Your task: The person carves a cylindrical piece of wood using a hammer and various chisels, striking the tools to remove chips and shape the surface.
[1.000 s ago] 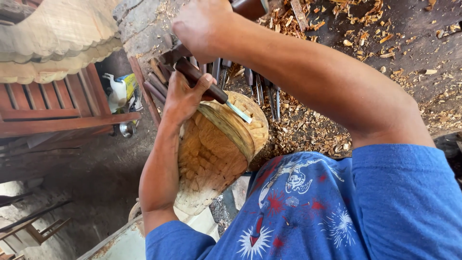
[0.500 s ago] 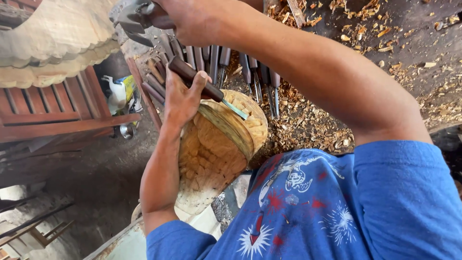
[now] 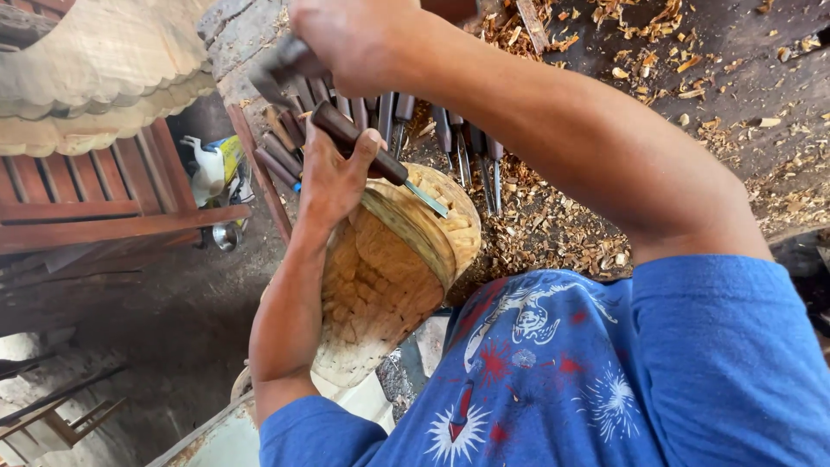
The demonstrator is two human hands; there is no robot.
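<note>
A red slatted wooden bench [image 3: 95,203] was seen at the left edge. The left hand [image 3: 333,173] was clenched round a dark-handled chisel [image 3: 372,156], its blade set on the pale carved wooden block's [image 3: 389,268] rim. The right hand [image 3: 354,39], cut off above, gripped a blurred mallet [image 3: 281,65]. Spare chisels [image 3: 458,143] and shavings [image 3: 553,229] crowded the desk.
</note>
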